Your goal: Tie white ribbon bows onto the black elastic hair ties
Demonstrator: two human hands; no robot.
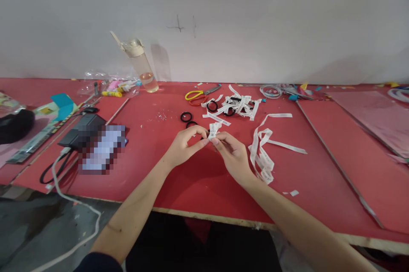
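Observation:
Near the middle of the red table [143,178], my left hand [185,146] and my right hand [232,152] meet at a small white printed ribbon [213,130]. The fingers of both hands pinch it, and part of a black ring shows between them, mostly hidden. Just behind my left hand lie loose black rings [186,117]. Beyond my hands is a pile of white ribbon pieces with black rings [243,105]. Long loose white ribbon strips [263,157] lie to the right of my right hand.
Scissors with yellow handles [194,95] lie behind the rings. A tilted-looking clear bottle [143,67] stands near the grey wall [255,20]. On the left are a black box [83,129], a blurred-out phone-like object [104,150] and a white cable [76,199].

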